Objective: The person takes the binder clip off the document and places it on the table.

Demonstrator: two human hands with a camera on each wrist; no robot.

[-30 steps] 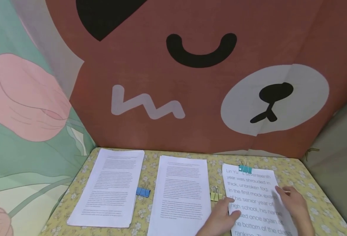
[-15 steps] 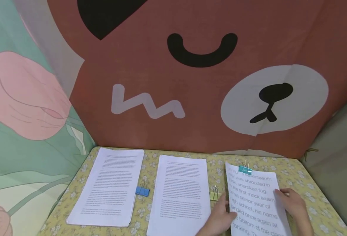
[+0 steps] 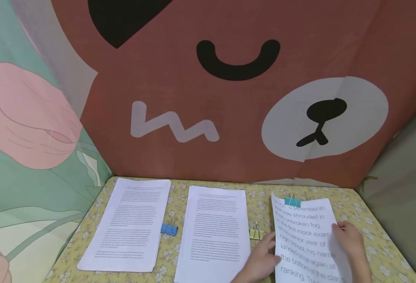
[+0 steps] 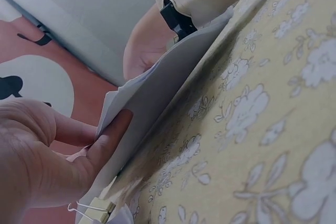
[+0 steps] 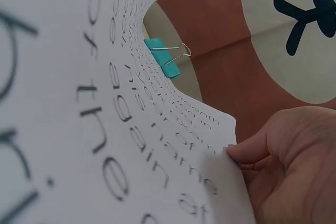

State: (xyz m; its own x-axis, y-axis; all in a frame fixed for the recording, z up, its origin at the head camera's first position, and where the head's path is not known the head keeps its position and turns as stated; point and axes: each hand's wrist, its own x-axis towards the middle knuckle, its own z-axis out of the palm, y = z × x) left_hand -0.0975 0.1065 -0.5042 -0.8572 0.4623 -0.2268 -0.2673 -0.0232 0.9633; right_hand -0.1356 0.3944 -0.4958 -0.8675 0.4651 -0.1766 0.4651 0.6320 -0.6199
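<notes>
A stack of large-print sheets (image 3: 303, 247) lies at the table's right, its sides bowed up off the cloth. A teal binder clip (image 3: 292, 202) sits at its top edge. My left hand (image 3: 259, 257) holds the stack's left edge; in the left wrist view one finger (image 4: 113, 137) lies along the underside. My right hand (image 3: 349, 239) pinches the right edge; in the right wrist view its thumb (image 5: 252, 148) presses the page near the upper corner. The lower end of the stack runs out of the head view.
Two stacks of small-print paper, one in the middle (image 3: 213, 232) and one at the left (image 3: 126, 226), lie on the flowered tablecloth (image 3: 381, 251). A blue binder clip (image 3: 169, 229) and a yellow binder clip (image 3: 256, 234) lie beside them. A bear-printed curtain (image 3: 179, 165) stands behind.
The left side of the large-print stack has been lifted and bent upward. My left fingers have gone from lying over its edge to gripping it; the right hand keeps its hold.
</notes>
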